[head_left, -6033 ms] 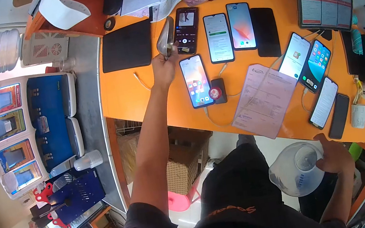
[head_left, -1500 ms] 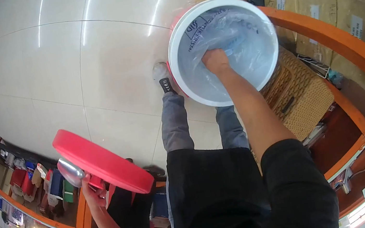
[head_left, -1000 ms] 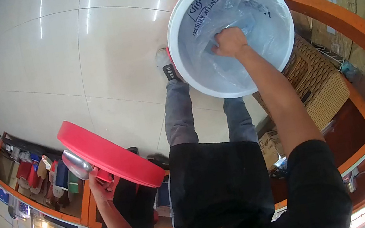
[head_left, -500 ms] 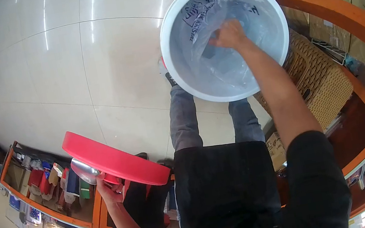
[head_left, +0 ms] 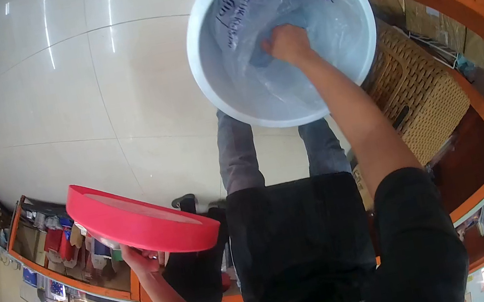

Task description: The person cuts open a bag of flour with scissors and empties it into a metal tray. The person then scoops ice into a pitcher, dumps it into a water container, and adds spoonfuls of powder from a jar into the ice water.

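A large white bucket (head_left: 200,61) stands in front of my legs, lined with a clear plastic bag (head_left: 244,18) that carries black handwriting. My right hand (head_left: 290,44) reaches down inside it, fingers closed on the bag; their tips are partly hidden. Off to the left, my left hand (head_left: 143,259) grips a round red lid (head_left: 145,226) from below, holding it tilted with its inner side upward. A shiny metal piece (head_left: 108,242) shows under the lid by that hand, mostly covered, so its kind is unclear.
A woven basket (head_left: 424,99) and cardboard boxes (head_left: 432,1) sit on the right by an orange-edged shelf (head_left: 449,1). At lower left a person in dark clothes (head_left: 197,282) stands near a shelf of packets (head_left: 75,251). Shiny tiles (head_left: 147,90) cover the floor.
The lid has shifted left and down and turned so more of its inner side shows. The bucket appears higher and further left. My right hand remains inside it, its fingers more curled.
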Action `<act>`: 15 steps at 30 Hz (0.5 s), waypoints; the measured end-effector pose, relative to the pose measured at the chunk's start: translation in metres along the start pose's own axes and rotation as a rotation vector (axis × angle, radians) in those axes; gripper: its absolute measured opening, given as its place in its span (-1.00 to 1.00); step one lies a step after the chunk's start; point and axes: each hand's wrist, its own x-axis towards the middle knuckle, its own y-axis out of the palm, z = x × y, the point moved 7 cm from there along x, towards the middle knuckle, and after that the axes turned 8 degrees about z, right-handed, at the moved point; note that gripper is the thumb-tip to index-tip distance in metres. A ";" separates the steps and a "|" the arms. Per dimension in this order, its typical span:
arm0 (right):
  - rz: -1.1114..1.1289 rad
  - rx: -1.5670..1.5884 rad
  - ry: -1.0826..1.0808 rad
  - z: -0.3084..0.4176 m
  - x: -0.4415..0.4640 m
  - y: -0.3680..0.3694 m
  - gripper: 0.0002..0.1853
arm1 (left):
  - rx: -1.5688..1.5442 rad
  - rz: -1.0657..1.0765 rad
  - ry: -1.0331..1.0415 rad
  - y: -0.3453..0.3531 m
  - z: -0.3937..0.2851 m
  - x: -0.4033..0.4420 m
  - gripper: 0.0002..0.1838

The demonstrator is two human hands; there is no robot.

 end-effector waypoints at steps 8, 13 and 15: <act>-0.171 -0.022 -0.028 0.036 0.037 0.017 -0.66 | 0.017 0.062 0.083 0.020 -0.014 0.005 -0.64; -0.199 -0.016 -0.095 0.047 0.036 0.032 -0.67 | 0.020 -0.090 0.143 0.032 -0.035 -0.014 -0.62; -0.173 0.016 -0.119 0.043 0.042 0.029 -0.62 | 0.034 -0.228 0.200 0.033 -0.037 -0.022 -0.64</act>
